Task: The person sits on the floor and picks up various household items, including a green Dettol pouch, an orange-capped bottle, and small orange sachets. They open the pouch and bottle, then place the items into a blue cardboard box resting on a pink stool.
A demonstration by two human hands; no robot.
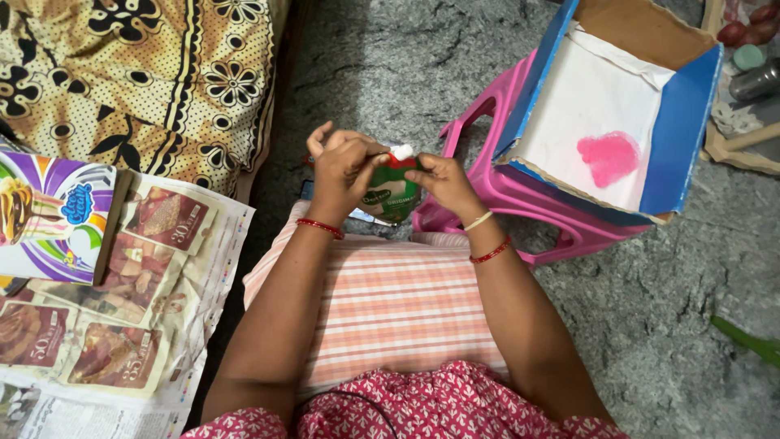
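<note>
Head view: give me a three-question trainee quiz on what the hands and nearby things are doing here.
1. True or false: both hands hold the green pouch.
2. What lies inside the blue box? A) a pink blob B) a spoon C) a newspaper
3. Which hand has its fingers at the pouch's white cap?

Key:
1. True: the left hand and right hand both grip it.
2. A: the pink blob sits on the box's white lining; the box rests on a pink stool.
3. The left hand; whether the cap is on or off cannot be told.
</note>
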